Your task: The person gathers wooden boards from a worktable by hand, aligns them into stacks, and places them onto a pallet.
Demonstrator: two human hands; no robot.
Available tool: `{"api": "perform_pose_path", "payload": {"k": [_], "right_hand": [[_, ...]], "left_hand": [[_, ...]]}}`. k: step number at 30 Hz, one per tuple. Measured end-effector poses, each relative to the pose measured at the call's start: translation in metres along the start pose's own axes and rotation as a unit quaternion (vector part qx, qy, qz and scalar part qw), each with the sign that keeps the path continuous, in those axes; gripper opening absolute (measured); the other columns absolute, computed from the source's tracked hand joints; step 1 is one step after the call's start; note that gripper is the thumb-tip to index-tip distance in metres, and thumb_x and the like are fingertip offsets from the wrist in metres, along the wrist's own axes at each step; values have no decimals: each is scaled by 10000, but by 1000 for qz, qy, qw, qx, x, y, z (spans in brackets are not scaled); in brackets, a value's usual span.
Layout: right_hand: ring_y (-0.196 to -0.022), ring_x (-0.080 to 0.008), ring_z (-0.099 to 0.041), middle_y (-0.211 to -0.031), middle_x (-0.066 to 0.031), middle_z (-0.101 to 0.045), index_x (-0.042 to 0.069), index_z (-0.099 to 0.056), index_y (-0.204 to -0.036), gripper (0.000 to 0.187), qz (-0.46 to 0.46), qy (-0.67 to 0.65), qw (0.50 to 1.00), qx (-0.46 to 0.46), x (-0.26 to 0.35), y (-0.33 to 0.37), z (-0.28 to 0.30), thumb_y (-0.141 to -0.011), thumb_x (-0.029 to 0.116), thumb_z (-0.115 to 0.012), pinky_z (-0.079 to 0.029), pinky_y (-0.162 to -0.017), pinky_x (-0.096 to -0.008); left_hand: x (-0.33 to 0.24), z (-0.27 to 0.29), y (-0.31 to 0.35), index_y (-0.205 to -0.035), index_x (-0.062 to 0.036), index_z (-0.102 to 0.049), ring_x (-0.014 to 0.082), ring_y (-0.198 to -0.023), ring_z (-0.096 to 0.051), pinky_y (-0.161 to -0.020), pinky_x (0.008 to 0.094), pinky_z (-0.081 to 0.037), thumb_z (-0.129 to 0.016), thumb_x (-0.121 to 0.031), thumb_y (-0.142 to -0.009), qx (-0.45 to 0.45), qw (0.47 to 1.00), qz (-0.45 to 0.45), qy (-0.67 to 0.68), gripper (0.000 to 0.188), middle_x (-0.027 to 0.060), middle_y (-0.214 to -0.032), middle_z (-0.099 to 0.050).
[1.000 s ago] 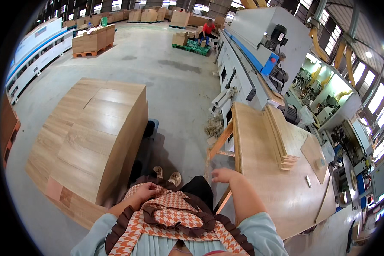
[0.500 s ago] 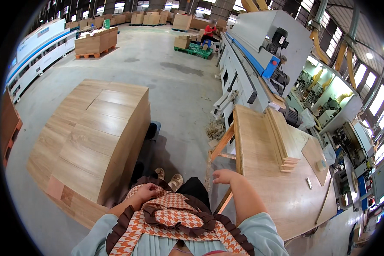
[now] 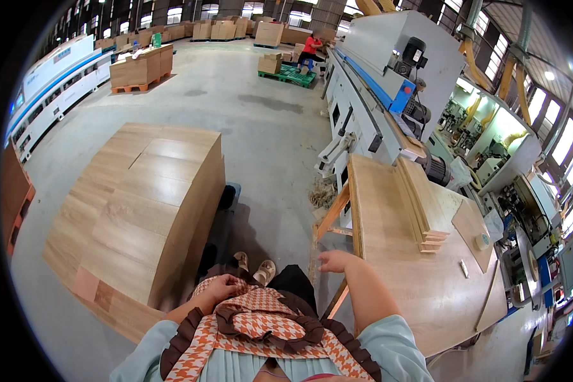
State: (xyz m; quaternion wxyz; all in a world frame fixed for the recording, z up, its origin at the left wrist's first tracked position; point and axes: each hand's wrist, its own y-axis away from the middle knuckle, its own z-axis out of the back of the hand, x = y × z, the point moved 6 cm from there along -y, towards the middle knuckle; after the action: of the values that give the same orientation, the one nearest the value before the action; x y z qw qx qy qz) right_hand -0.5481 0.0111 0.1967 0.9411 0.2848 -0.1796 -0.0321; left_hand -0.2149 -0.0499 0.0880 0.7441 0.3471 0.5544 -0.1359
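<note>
My left hand [image 3: 221, 288] rests against the orange checked apron [image 3: 267, 321] at my waist, fingers loosely bent, with nothing visible in it. On the other side my right hand [image 3: 333, 261] hangs beside the near left edge of a wooden worktable [image 3: 395, 286]; its fingers are loose and it holds nothing. A large stack of wood-grain panels [image 3: 130, 216] stands at my left. Several narrow boards [image 3: 424, 207] lie piled on the worktable. Near them are a flat panel [image 3: 468, 226], a roll of tape [image 3: 482, 241] and a small white object [image 3: 464, 268].
A long machine [image 3: 388, 95] with a blue rail runs ahead on the right, above sawdust [image 3: 325, 194] on the floor. A person in red [image 3: 311, 46] sits far off by a green pallet [image 3: 286, 76]. Stacked panels [image 3: 137, 69] and another machine [image 3: 51, 89] stand at the left.
The view has shifted slightly. Both hands keep nearly the same pose, and the panels and boards stay in place.
</note>
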Motion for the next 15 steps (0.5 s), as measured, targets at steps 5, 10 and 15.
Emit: {"api": "perform_pose_path", "payload": {"k": [5,10,15], "right_hand": [[-985,-279,-530,-1051,-126,-572,76,-497,-1156,538,8,-18,1000,-3,-1,0,-3,-711,356,-615,-416,-837,-354],[-979,-282,-525,-1038,-123,-577,73,-479,-1177,541,9,0,1000,7,4,1,-1,-729,351,-602,-411,-833,-354],[-954,-284,-541,-1016,-120,-587,81,-493,-1166,531,11,48,999,-10,-4,-9,-5,-713,336,-605,-427,-808,-367]], "left_hand": [[15,0,-5,-995,33,-516,158,-758,-575,-652,278,-491,-605,-70,-764,6,999,2,48,269,95,-847,-593],[18,1,-6,-1002,34,-510,157,-755,-575,-654,273,-491,-605,-78,-768,19,999,-10,30,276,99,-856,-592],[-13,-1,7,-993,29,-500,149,-769,-571,-666,261,-484,-591,-95,-784,7,1000,11,3,260,92,-852,-587]]}}
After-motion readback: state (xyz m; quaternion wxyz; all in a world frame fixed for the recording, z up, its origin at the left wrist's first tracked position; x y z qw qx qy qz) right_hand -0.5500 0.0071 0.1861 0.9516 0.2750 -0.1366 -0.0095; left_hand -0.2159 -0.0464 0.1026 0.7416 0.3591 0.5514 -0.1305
